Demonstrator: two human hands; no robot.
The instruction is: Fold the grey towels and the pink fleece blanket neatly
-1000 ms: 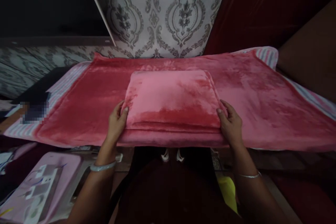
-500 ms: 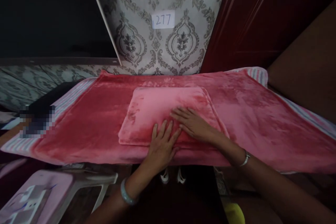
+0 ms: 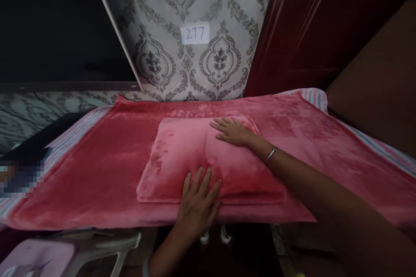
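Observation:
A folded pink plush blanket (image 3: 182, 156) lies on a larger pink-red blanket (image 3: 104, 164) spread over a table. My left hand (image 3: 197, 201) lies flat on the fold's near edge, fingers spread and open. My right hand (image 3: 231, 131) rests flat on the fold's far part, fingers stretched out, with a thin bangle at the wrist. Neither hand holds anything.
A striped cloth (image 3: 316, 97) shows under the blanket at both ends. Patterned wallpaper with a paper label "277" (image 3: 194, 33) stands behind. A dark red door (image 3: 302, 30) is at the right. A pink plastic stool (image 3: 65, 253) stands at the lower left.
My right hand has slid away from me across the fold to its far part. My left hand stays flat near the front edge. Earlier both hands gripped the fold's sides.

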